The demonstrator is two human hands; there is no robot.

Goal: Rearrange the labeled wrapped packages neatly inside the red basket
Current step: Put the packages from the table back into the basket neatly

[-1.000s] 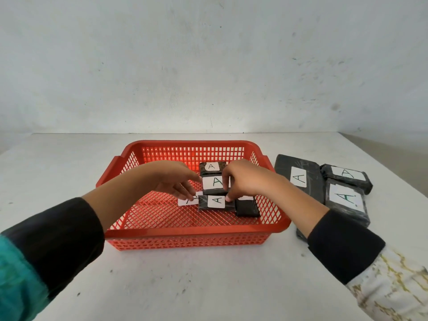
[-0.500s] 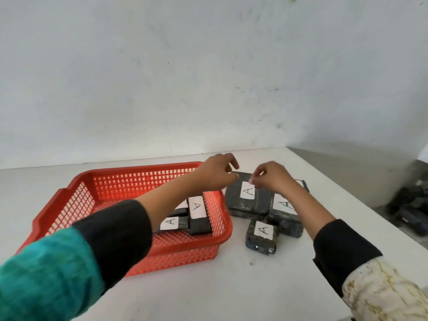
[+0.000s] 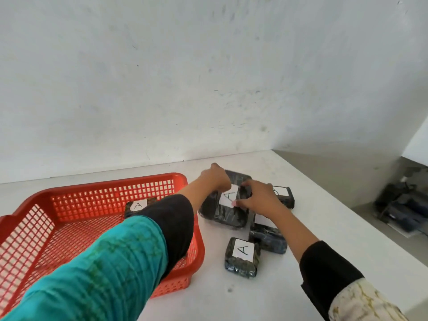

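**Both hands on the large wrapped package beside the red basket**

A person's two arms reached in from the bottom of the frame across a white table set against a scuffed white wall. The left hand lay at the far left edge of the largest black wrapped package, just right of centre in the frame, fingers curled down over its rim. The right hand pressed on the same package from its right side, fingers spread, fingertips touching the white label marked "A". Both hands were on the package; whether it had left the table, I could not tell.

The red basket (a lattice plastic one) filled the lower left of the frame, just beside the large package. Inside it, one small labeled package showed near the right wall; the left sleeve, teal over black, hid the rest of that area.

Three more wrapped packages lay on the table outside the basket: one with a clear "A" label at lower centre, one touching it and partly under the right forearm, and one behind the right hand.
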